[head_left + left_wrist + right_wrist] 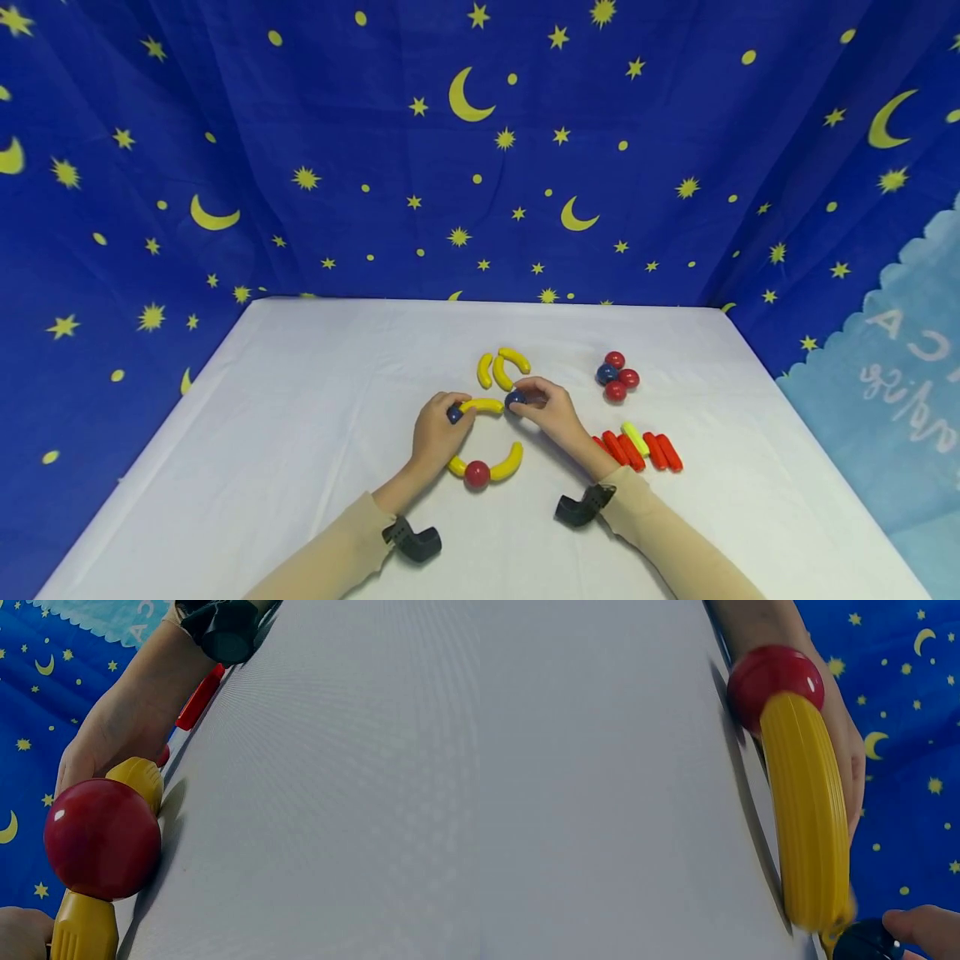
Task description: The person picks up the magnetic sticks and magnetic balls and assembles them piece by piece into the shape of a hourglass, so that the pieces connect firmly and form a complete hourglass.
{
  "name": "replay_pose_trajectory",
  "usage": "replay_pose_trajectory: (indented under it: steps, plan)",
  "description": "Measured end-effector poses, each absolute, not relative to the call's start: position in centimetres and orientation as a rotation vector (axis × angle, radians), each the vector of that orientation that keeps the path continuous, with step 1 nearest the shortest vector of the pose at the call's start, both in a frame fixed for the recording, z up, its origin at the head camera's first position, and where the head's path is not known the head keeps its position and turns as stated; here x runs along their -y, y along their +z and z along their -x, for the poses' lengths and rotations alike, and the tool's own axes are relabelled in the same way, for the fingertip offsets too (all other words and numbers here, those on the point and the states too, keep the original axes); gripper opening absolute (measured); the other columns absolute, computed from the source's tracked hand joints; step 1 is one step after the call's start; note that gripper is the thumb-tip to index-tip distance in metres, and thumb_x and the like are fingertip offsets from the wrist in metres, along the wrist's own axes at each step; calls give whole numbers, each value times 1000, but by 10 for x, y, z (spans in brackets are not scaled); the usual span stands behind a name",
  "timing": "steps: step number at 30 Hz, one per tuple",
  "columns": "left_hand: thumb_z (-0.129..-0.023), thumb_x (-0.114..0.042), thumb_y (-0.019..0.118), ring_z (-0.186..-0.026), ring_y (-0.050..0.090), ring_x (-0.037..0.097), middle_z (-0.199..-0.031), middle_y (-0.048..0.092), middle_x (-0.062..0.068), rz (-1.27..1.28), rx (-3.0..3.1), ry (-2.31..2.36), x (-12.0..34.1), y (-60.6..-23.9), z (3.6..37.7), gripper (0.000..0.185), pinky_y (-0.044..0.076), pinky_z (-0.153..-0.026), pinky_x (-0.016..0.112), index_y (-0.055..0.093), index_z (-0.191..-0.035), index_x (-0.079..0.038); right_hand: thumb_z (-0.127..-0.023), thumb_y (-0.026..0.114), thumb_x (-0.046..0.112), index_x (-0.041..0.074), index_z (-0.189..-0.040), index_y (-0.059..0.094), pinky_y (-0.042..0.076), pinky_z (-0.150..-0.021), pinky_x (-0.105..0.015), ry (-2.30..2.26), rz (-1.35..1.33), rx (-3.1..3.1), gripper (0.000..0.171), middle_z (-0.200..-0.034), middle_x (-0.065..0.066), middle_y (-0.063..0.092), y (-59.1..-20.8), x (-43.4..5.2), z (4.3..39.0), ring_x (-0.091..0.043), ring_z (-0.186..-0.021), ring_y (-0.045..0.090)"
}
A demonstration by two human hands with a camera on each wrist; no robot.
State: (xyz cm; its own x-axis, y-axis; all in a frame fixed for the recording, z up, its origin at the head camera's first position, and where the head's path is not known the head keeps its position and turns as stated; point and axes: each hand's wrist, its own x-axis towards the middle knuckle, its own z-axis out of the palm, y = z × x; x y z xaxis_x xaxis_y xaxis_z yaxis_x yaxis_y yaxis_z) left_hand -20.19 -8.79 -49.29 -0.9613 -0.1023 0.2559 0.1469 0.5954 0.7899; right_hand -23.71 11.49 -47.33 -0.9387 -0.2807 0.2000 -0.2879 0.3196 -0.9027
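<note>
On the white table [300, 433] a yellow curved piece [482, 406] lies between my two hands. My left hand [437, 432] pinches a dark blue ball [454, 413] at its left end. My right hand [550, 408] pinches another dark blue ball [514, 400] at its right end. Just below, a red ball [477, 474] joins two yellow curved pieces [510, 463] into an arc. The left wrist view has this red ball [101, 838] close up; the right wrist view shows it [774, 679] with a yellow curve [806, 817] and a blue ball [866, 942].
Two loose yellow curves [501, 368] lie just beyond my hands. A cluster of red and blue balls [617, 377] sits to the right. A row of red sticks with one yellow stick [641, 448] lies near my right forearm. A blue star-patterned cloth [480, 150] hangs behind.
</note>
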Motion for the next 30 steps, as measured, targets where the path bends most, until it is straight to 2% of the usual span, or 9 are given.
replay_pose_trajectory:
  steps: [6, 14, 20, 23, 25, 28, 30]
  plan:
    - [-84, -21, 70, -97, 63, 23, -96, 68, 6, 21, 2557, -1274, 89, -493, 202, 21, 48, -91, 40, 71, -101, -11, -81, 69, -1, -12, -115, 58, 52, -79, -15, 1750, -638, 2559, 37, -110, -29, 63, -454, -108, 220, -38, -97, 64]
    - [-84, -22, 70, -99, 64, 24, -98, 70, 7, -10, 2544, -1241, 89, -492, 202, 20, 48, -92, 40, 70, -100, -11, -81, 70, -1, -12, -114, 58, 55, -86, -33, 1762, -677, 2583, 37, -112, -30, 62, -454, -106, 218, -40, -102, 62]
    - [-82, -21, 70, -89, 62, 19, -92, 68, 4, 3, 2545, -1228, 89, -493, 203, 19, 48, -85, 36, 70, -99, -12, -80, 70, -1, -11, -112, 59, 55, -86, -37, 1711, -663, 2559, 35, -111, -27, 62, -455, -107, 216, -38, -100, 63]
    - [-81, -20, 71, -87, 60, 17, -91, 65, 3, 1, 2554, -1246, 87, -494, 203, 20, 48, -83, 34, 70, -100, -12, -80, 70, -2, -10, -109, 61, 56, -81, -30, 1653, -588, 2507, 31, -107, -26, 63, -456, -108, 213, -38, -96, 63]
    - [-80, -17, 71, -88, 59, 17, -93, 65, 3, 9, 2554, -1267, 86, -493, 203, 22, 48, -83, 34, 70, -102, -12, -80, 70, -2, -10, -105, 63, 53, -74, -22, 1621, -487, 2461, 27, -101, -25, 64, -457, -108, 209, -33, -88, 63]
    - [-80, -14, 71, -91, 60, 18, -94, 64, 4, 41, 2543, -1300, 86, -492, 203, 25, 49, -86, 36, 70, -104, -11, -80, 69, -5, -10, -100, 64, 44, -59, -14, 1614, -367, 2387, 21, -87, -23, 64, -458, -107, 197, -16, -68, 57]
    - [-79, -12, 70, -93, 61, 19, -95, 64, 4, 57, 2539, -1321, 87, -492, 202, 26, 48, -89, 37, 71, -105, -11, -81, 66, -6, -10, -99, 64, 40, -50, -14, 1647, -355, 2364, 18, -81, -22, 63, -459, -107, 188, -6, -58, 49]
